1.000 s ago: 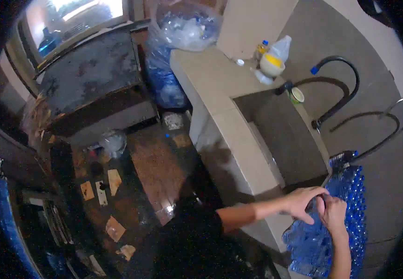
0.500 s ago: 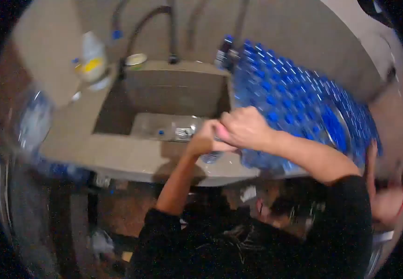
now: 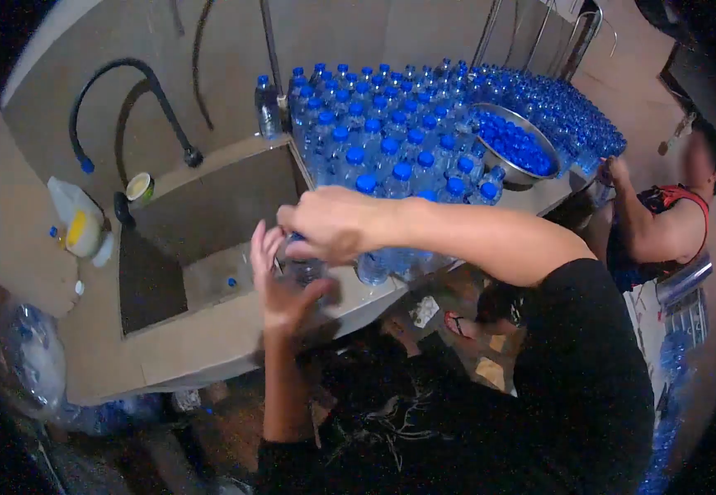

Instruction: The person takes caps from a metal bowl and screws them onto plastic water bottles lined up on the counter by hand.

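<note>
My right hand (image 3: 329, 223) is closed over the top of a clear plastic bottle (image 3: 303, 271), its fingers hiding most of the neck and the blue cap. Just left of that bottle, my left hand (image 3: 279, 285) has its fingers and thumb spread; it is close against the bottle's side, and whether it touches is unclear. Both hands are over the counter's front edge, by the sink's right side. Right beside them, another capped bottle (image 3: 372, 268) stands upright, at the near end of a large group of blue-capped bottles (image 3: 388, 157).
A stone sink (image 3: 209, 219) with a loose blue cap (image 3: 231, 282) in it lies to the left, under a black faucet (image 3: 139, 66). A metal bowl (image 3: 531, 176) of blue caps sits among the bottles. Another person (image 3: 663, 219) is at the right. A yellow-labelled jug (image 3: 81, 223) stands far left.
The view has turned right, bringing the bowl and the other person into fuller sight. My hands were clasped together; now the left has spread its fingers while the right stays over the bottle top.
</note>
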Motion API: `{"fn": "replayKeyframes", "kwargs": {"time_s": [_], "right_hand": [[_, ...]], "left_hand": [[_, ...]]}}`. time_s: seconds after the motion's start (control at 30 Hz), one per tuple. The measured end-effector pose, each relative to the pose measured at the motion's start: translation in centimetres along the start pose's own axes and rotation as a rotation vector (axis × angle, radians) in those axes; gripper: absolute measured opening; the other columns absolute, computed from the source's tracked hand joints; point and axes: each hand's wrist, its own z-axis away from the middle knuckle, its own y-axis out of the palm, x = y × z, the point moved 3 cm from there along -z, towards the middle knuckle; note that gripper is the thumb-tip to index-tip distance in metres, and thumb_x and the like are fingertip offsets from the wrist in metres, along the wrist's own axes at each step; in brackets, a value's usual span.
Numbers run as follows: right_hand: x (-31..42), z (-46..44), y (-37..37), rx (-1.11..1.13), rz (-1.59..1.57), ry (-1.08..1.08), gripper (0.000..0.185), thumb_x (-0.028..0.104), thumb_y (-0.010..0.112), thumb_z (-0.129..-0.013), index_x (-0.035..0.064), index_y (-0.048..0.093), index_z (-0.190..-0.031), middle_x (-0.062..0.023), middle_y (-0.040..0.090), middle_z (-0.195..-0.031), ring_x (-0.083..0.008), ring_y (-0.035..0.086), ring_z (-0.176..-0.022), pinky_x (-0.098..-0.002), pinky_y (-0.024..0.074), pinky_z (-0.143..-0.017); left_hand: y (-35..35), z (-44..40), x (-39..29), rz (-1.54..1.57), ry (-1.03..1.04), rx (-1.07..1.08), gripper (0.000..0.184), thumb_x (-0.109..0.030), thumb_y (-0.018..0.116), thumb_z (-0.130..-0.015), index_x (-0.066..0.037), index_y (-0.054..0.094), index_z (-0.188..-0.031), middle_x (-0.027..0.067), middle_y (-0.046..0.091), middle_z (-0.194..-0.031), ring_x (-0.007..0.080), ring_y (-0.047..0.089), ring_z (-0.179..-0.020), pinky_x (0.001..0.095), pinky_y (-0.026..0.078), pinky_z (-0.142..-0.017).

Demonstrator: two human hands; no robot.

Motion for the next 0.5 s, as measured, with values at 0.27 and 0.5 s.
{"fn": "replayKeyframes", "kwargs": {"time_s": [0.27,0.5], "right_hand": [[-3.7,12.3,-23.2,-0.778,-0.178,0.566,0.022,0.021,0.063,-0.086,0.0001,0.070,-0.089,-0.0075,0.068,-0.076,-0.0124,0.062,-0.064,-0.0245,0.0484,-0.055],[-17.0,16.7,-23.5,-0.723,0.429,0.644,0.024,0.019,0.064,-0.081,-0.0040,0.071,-0.084,-0.0151,0.069,-0.069,-0.0209,0.068,-0.065,-0.0352,0.0541,-0.062]], "left_hand": [[-9.7,10.6,1.8,0.010,-0.437,-0.218,0.050,-0.005,0.068,-0.085,0.001,0.049,-0.132,0.0151,0.057,-0.123,0.0206,0.056,-0.115,0.0339,0.042,-0.102],[-7.5,9.3,-1.2,-0.123,-0.374,-0.274,0.039,-0.004,0.066,-0.087,0.002,0.055,-0.124,0.0113,0.061,-0.113,0.0167,0.058,-0.106,0.0294,0.044,-0.095]]}}
